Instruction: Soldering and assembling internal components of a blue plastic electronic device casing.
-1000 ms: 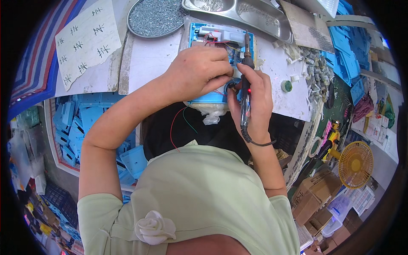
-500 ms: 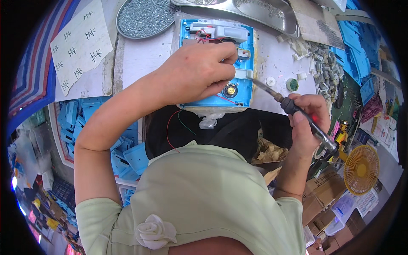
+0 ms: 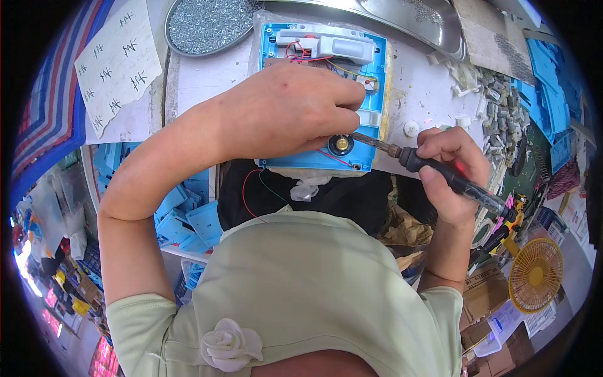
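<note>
In front of me lies a blue plastic housing (image 3: 370,154) with wires and parts inside. My left hand (image 3: 301,113) reaches over it, thumb and fingers pinched together; whatever they hold is hidden. Just below those fingertips sits a round black part with a brass-coloured centre (image 3: 341,145). My right hand (image 3: 457,173) grips a soldering iron (image 3: 449,178) by its black handle. The iron's tip points left and is close beside the round part and my left fingers; contact cannot be made out. A white-grey module (image 3: 342,47) with red wires lies along the housing's far side.
A round tray of small metal screws (image 3: 210,25) stands at the far left, a steel tray (image 3: 433,28) at the far right. Small grey parts (image 3: 502,116) are heaped on the right. Blue housings (image 3: 204,220) fill a box at left. A yellow fan (image 3: 536,275) stands lower right.
My right hand has brought the soldering iron's tip left, from the housing's right edge to beside the round part. A small green pot has gone from sight behind that hand.
</note>
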